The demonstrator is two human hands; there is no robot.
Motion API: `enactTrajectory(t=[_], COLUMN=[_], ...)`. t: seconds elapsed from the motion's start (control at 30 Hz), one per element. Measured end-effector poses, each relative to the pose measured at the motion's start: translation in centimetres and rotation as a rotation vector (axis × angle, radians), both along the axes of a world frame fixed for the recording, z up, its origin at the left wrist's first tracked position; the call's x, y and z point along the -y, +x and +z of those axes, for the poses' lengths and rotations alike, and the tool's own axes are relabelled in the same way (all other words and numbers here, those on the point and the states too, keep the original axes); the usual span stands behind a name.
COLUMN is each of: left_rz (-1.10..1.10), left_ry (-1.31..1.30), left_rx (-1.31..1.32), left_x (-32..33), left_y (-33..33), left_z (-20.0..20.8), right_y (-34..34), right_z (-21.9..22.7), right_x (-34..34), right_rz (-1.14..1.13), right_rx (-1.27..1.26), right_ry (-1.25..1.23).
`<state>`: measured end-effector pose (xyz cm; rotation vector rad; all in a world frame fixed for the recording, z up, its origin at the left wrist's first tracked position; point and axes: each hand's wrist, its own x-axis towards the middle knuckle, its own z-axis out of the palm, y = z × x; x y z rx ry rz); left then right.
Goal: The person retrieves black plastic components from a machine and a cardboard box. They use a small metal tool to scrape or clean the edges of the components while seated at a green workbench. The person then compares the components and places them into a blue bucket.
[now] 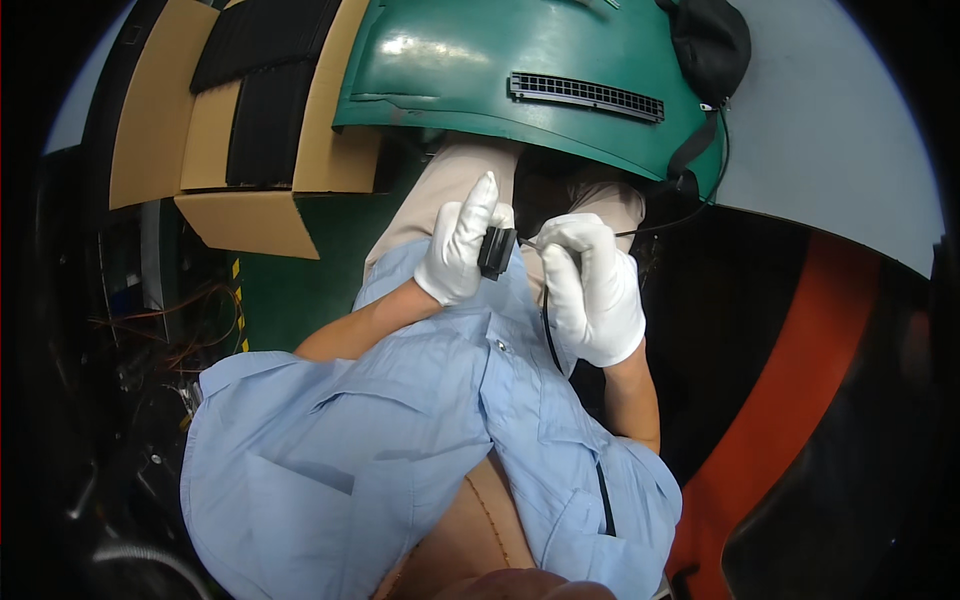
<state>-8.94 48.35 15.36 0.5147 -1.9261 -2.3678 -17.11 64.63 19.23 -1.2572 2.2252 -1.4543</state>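
Observation:
Both hands wear white gloves and are held in front of my body. My left hand [460,246] is closed round a black plastic piece [496,252] with a ridged, blocky end; its thumb points up, and the rest of the piece is hidden by the hand. Just to the right, my right hand [594,285] has its fingertips pinched together. At those fingertips runs a thin black cable [549,332], which the fingers seem to grip. One stretch hangs down along my shirt, and another leads off right behind the hand.
Ahead lies a green-covered tabletop [450,85] with a long black slotted plastic strip [586,96]. A black pouch [711,50] with a strap sits at its right edge, beside a grey surface [830,130]. An open cardboard box [215,130] holding black parts stands at the left.

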Motion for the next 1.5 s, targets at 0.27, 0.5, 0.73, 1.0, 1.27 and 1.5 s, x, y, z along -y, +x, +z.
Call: enactTrajectory(t=[0.27, 0.5, 0.73, 1.0, 1.27, 1.5], left_rz=[-0.008, 0.013, -0.023, -0.042, -0.143, 0.352], left_ry=[-0.014, -0.137, -0.063, -0.081, -0.773, -1.113], left_rx=[-0.027, -0.036, 0.002, 0.031, -0.536, -0.421], left_x=[-0.8, -1.6, -1.7, -2.4, -0.4, 5.3], left_y=[-0.1, -0.2, 0.1, 0.2, -2.3, -6.8], left_z=[-1.4, -2.2, -1.9, -1.1, 2.0, 3.1], right_y=[-1.1, 0.5, -0.6, -1.5, -0.6, 0.8], right_z=[0.2, 0.5, 1.3, -0.4, 3.8, 1.6], right_x=[-0.8, -2.6, -2.1, -1.8, -1.7, 0.2], right_rz=[0.147, 0.247, 0.145, 0.069, 0.044, -0.252], right_rx=[-0.550, -0.612, -0.584, -0.527, 0.402, 0.282], right_ry=[0.143, 0.216, 0.225, 0.193, 0.371, 0.103])
